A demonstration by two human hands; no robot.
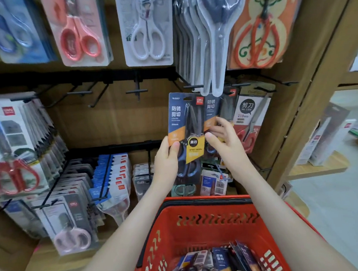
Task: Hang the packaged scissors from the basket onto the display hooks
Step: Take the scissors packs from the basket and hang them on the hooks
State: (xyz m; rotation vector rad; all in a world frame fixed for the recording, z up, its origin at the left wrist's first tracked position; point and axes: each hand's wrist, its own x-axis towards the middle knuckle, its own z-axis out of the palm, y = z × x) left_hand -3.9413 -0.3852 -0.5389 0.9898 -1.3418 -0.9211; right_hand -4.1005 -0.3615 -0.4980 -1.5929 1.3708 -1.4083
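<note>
Several packaged scissors lie loose in the red basket nearest the viewer, at the foot of the view. Two bare forearms reach over its rim toward the shelf. One dark-blue carded pack, crossed by an orange band, is held upright well above the basket, in front of the wooden display. Left hand: grips the pack's lower left edge, thumb on the face, fingers behind. Right hand: pinches the lower right edge, thumb on the face, fingers curled behind the card, where they meet a matching pack hanging just behind and to the right. The held pack's top edge sits just below the tip of a black display hook; whether the hook passes through the card cannot be told. To the right hangs a grey pack marked 210mm. Farther up, an upper row carries coral-handled scissors, white-handled scissors and an orange card with red-handled scissors.
</note>
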